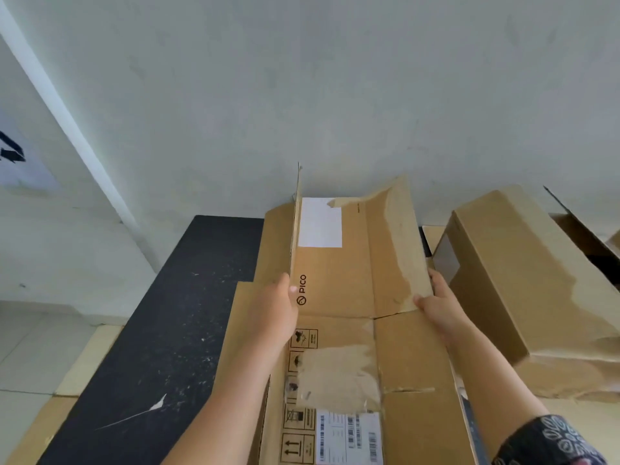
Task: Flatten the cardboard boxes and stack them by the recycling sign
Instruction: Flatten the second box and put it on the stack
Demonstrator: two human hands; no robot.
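A brown cardboard box [339, 280] printed "PICO" lies in front of me, collapsed and nearly flat, with white labels and torn tape on it. My left hand [273, 308] grips its upright left flap, which stands on edge. My right hand [437, 305] holds the torn right flap at its lower corner. A second brown box [516, 273], still boxy and open at its far end, sits to the right. Part of a white sheet with a black recycling mark [15, 156] hangs on the left wall.
A dark speckled board [161, 337] lies on the floor to the left of the box, with flat cardboard [37, 427] under its near-left edge. A pale wall [335, 95] rises right behind the boxes. Light floor tiles [30, 350] show at far left.
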